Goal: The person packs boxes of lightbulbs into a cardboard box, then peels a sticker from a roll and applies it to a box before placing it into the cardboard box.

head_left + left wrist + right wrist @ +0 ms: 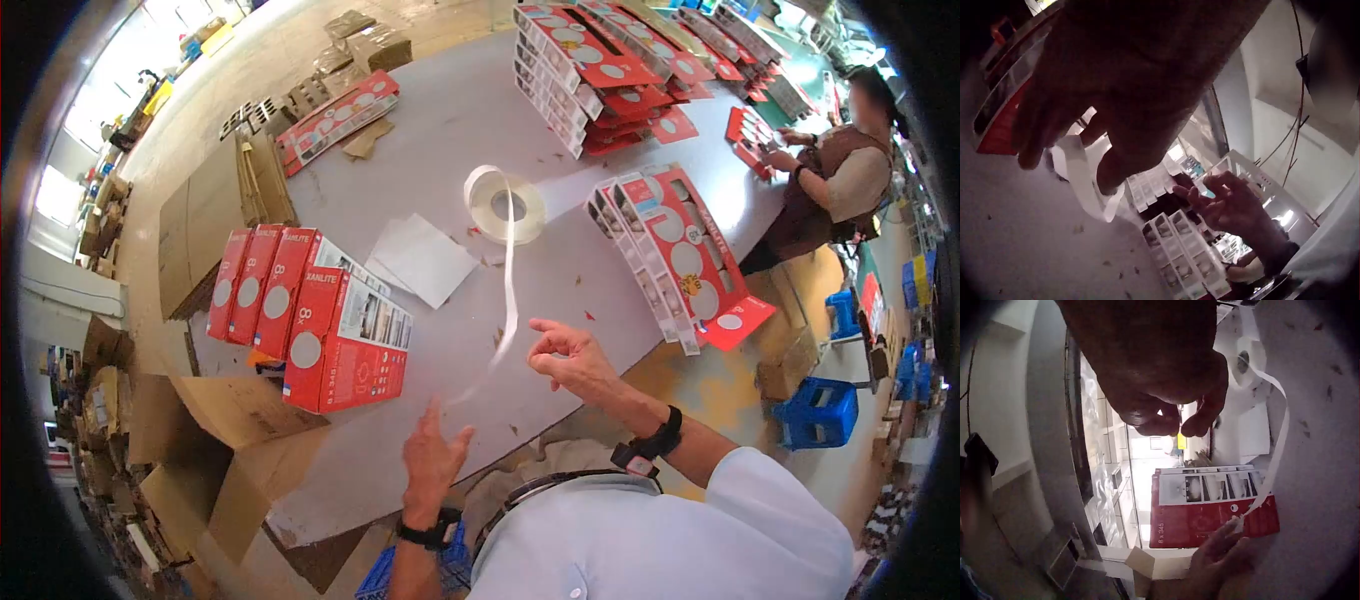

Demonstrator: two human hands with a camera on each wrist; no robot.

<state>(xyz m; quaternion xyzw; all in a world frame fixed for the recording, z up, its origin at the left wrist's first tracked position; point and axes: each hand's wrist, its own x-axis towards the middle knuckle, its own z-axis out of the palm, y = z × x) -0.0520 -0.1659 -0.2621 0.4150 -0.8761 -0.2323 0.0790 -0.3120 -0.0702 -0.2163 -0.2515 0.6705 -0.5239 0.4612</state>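
From a roll of white tape [508,205] lying on the grey table, a long loose strip [511,290] curves down to the left hand [435,462]. That hand [1225,559] pinches the strip's end [1239,524] between thumb and fingers, beside a red box [1210,519] in the right wrist view. The left wrist view shows the strip [1079,175] looping by the left fingertips. To the right of the strip, the right hand [580,368] is raised with nothing in it, index finger extended and the others loosely bent; thumb and a fingertip come near each other in the right wrist view.
Several upright red boxes [345,340] stand at left beside an open carton [235,410]. White sheets [425,260] lie near the roll. Stacked red and white packaging [670,240] is at right and at the back. Another person [835,180] works at the table's far right.
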